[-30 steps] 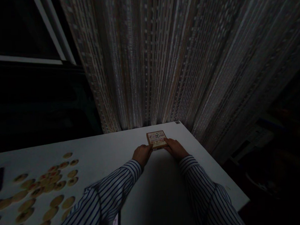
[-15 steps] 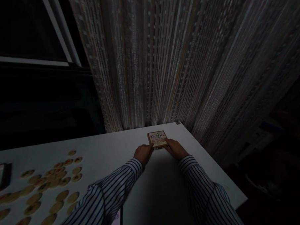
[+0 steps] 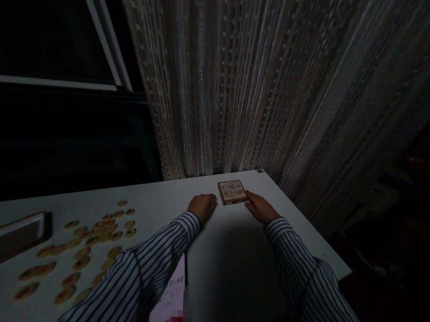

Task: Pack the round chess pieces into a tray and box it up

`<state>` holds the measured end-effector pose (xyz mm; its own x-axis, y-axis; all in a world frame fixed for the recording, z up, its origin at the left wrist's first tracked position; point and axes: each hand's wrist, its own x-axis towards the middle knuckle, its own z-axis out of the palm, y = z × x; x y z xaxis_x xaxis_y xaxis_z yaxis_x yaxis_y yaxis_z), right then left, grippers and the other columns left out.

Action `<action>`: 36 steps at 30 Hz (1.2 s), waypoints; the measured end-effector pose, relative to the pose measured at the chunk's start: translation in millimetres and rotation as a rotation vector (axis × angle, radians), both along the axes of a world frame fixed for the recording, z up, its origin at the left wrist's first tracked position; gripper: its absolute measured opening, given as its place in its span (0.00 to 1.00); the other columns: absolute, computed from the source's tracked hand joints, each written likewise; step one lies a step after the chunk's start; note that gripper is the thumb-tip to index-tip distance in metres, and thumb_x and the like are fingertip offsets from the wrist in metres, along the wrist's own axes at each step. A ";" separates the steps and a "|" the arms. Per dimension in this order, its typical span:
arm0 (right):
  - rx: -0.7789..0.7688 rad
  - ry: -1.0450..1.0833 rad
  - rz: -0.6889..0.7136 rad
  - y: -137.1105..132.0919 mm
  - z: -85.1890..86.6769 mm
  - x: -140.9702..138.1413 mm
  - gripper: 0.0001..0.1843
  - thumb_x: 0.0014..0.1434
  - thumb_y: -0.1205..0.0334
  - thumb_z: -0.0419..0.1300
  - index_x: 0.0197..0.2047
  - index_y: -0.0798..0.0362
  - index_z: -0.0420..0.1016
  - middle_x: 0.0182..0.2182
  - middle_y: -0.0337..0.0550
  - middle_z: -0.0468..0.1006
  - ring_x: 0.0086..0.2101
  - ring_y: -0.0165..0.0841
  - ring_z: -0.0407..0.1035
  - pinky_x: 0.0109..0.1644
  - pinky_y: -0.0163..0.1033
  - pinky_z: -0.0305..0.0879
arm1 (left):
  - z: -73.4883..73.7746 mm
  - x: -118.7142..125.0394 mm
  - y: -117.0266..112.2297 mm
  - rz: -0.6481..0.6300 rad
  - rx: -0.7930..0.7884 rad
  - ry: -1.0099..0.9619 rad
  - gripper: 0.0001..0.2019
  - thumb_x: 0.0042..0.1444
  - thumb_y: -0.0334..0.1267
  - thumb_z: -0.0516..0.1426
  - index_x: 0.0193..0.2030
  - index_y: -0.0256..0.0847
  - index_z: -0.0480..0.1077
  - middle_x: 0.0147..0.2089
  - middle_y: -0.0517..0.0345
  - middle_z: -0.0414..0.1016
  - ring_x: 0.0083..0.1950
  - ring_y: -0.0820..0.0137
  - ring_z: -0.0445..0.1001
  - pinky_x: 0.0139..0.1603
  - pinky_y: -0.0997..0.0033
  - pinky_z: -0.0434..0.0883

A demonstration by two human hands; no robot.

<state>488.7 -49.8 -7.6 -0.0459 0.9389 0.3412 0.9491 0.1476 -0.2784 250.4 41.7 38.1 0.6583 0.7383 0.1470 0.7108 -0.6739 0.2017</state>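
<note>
A small square box (image 3: 232, 191) with a printed lid lies flat near the far right corner of the white table (image 3: 156, 210). My left hand (image 3: 202, 207) rests on the table just left of the box, fingers curled, a small gap between it and the box. On the box's right, my right hand (image 3: 259, 206) lies with its fingertips at or near the near-right corner. Both arms wear striped sleeves.
Several round yellowish discs (image 3: 90, 241) lie scattered on the table's left part. A dark flat tray or case (image 3: 14, 235) sits at the far left. A striped curtain (image 3: 257, 87) hangs behind the table. A phone-like screen (image 3: 171, 292) shows near my chest.
My left hand has let go of the box and drawn back to the left. My right hand has slid off toward the box's right corner. The view has shifted left.
</note>
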 end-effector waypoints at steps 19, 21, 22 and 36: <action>0.166 -0.004 -0.062 -32.5 10.8 -61.2 0.23 0.59 0.59 0.46 0.56 0.59 0.60 0.52 0.54 0.66 0.52 0.39 0.59 0.57 0.46 0.56 | 23.0 -75.0 -20.0 0.076 -0.076 -0.381 0.17 0.55 0.43 0.46 0.40 0.38 0.72 0.41 0.54 0.77 0.43 0.68 0.73 0.47 0.71 0.66; 0.158 0.000 -0.048 -38.1 9.7 -72.5 0.23 0.60 0.58 0.46 0.56 0.58 0.60 0.52 0.53 0.66 0.52 0.39 0.60 0.56 0.48 0.57 | 22.6 -86.5 -27.9 0.081 -0.118 -0.449 0.17 0.54 0.45 0.47 0.40 0.38 0.72 0.41 0.54 0.77 0.43 0.68 0.73 0.47 0.71 0.67; 0.151 0.004 -0.036 -41.0 9.3 -78.3 0.23 0.60 0.58 0.46 0.56 0.57 0.60 0.52 0.52 0.66 0.52 0.39 0.60 0.55 0.48 0.57 | 21.8 -92.6 -32.0 0.104 -0.132 -0.482 0.17 0.54 0.45 0.47 0.40 0.38 0.72 0.41 0.55 0.77 0.43 0.68 0.73 0.47 0.71 0.67; 0.085 0.119 0.104 -72.4 -26.9 -159.8 0.24 0.59 0.59 0.48 0.58 0.55 0.58 0.52 0.52 0.67 0.52 0.39 0.62 0.54 0.49 0.61 | -10.5 -172.8 -99.1 0.345 -0.210 -0.650 0.18 0.52 0.47 0.50 0.42 0.39 0.70 0.42 0.54 0.76 0.42 0.68 0.73 0.46 0.67 0.69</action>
